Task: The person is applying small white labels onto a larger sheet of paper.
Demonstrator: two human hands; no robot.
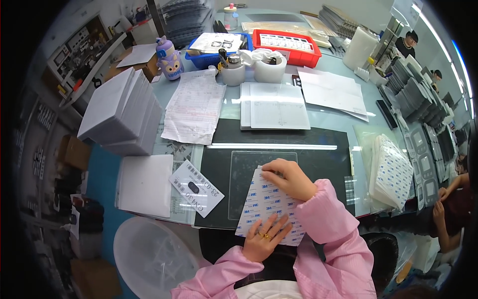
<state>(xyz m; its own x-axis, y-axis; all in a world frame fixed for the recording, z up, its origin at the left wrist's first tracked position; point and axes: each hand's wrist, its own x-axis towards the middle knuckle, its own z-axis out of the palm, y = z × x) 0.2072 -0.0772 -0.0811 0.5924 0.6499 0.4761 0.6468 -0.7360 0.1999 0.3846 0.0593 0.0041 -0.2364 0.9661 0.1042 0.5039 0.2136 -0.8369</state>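
A white sheet of adhesive backing with repeated blue print [265, 200] lies at a slant over the front edge of the dark work mat [318, 159]. My left hand [268, 239] rests flat on its lower part, fingers spread, a ring on one finger. At the sheet's top edge, my right hand [291, 178] has its fingers bent and pressed together on the corner; the fingertips partly hide that corner. Under the sheet's upper part is a clear rectangular plate [239, 172]. A white card with a dark oval piece [196, 188] lies to the left.
Stacked white sheets [144, 184] and a tall pale stack [117, 109] stand at left. A translucent bin [149, 254] is below the table edge. Blue-printed sheets [393, 169] lie at right. Behind are a paper pad [279, 109], a red tray [311, 59] and a blue tray [199, 61].
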